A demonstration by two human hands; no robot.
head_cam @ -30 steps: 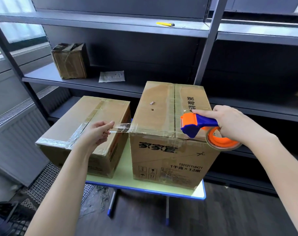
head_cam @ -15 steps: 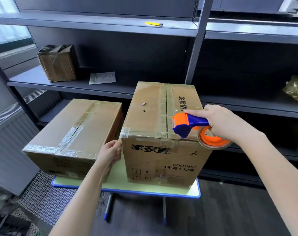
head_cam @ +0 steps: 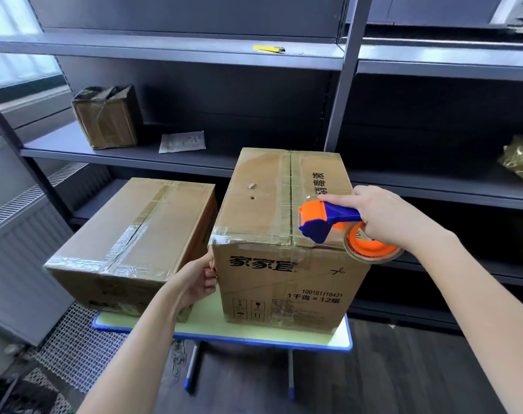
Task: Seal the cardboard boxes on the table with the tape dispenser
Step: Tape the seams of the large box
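Observation:
Two cardboard boxes stand on a small green table (head_cam: 194, 324) with a blue rim. The taller right box (head_cam: 284, 234) carries clear tape along its top seam and across its near top edge. The flatter left box (head_cam: 128, 234) is taped too. My right hand (head_cam: 385, 216) grips the blue and orange tape dispenser (head_cam: 329, 219), its head resting on the near right top edge of the tall box, index finger laid along the top. My left hand (head_cam: 197, 279) presses against the tall box's left near corner, fingers bent against the side.
Dark metal shelving stands behind the table. A small taped box (head_cam: 108, 118) and a white packet (head_cam: 182, 141) lie on the middle shelf, a yellow cutter (head_cam: 269, 49) on the upper one, a crinkled gold bag (head_cam: 520, 162) at right. A metal grate covers the floor at left.
My left hand let go of the tape end it pinched beside the box's top corner and dropped onto the box's left side. The dispenser stays at the near right edge.

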